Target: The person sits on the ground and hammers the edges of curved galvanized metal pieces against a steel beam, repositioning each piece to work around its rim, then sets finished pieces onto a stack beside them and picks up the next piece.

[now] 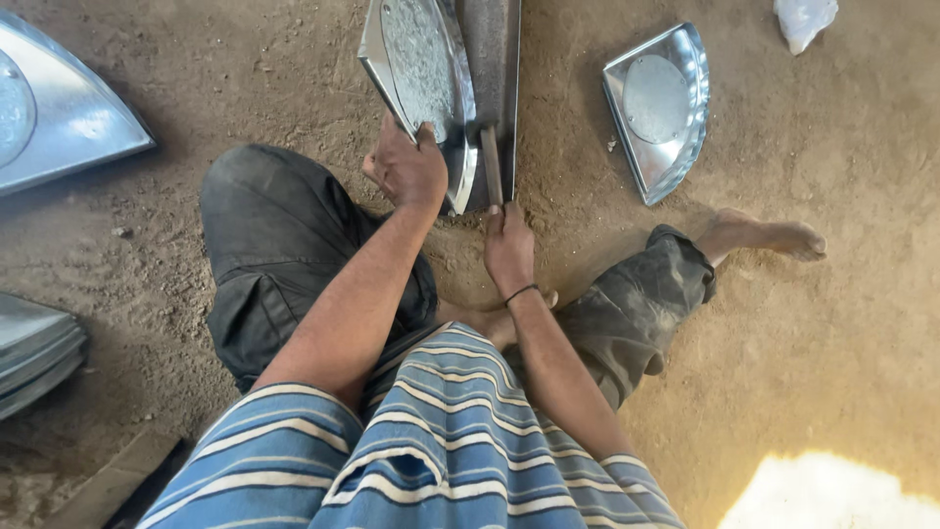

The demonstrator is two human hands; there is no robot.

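Dirt floor (832,323): sandy, uneven, carrying all items; a bright sunlit patch sits at the lower right corner.

Person seated on the floor in a blue striped shirt (431,441) and dark shorts, legs spread, one bare foot (769,235) out to the right.

Large sheet-metal pan (59,108) at the upper left edge, partly cut off by the frame. A stack of similar metal pieces (34,353) lies at the left edge, below it.

Steel bar (494,59): a long dark flat length lying on the floor straight ahead, between the legs.

Worked sheet-metal pan (421,78): wedge-shaped, with a round embossed centre, tilted on edge against the steel bar. The left hand (409,168) is closed over its lower rim, fingers wrapped round the edge.

Finished pan (658,108): same shape, lying flat to the right of the bar, well apart from both hands.

Hammer (490,162): wooden handle upright in view, head touching the pan rim at the bar. The right hand (509,250), with a dark band at the wrist, is clenched tight round the handle's lower end.

Crumpled white plastic bag (803,20) at the top right corner.
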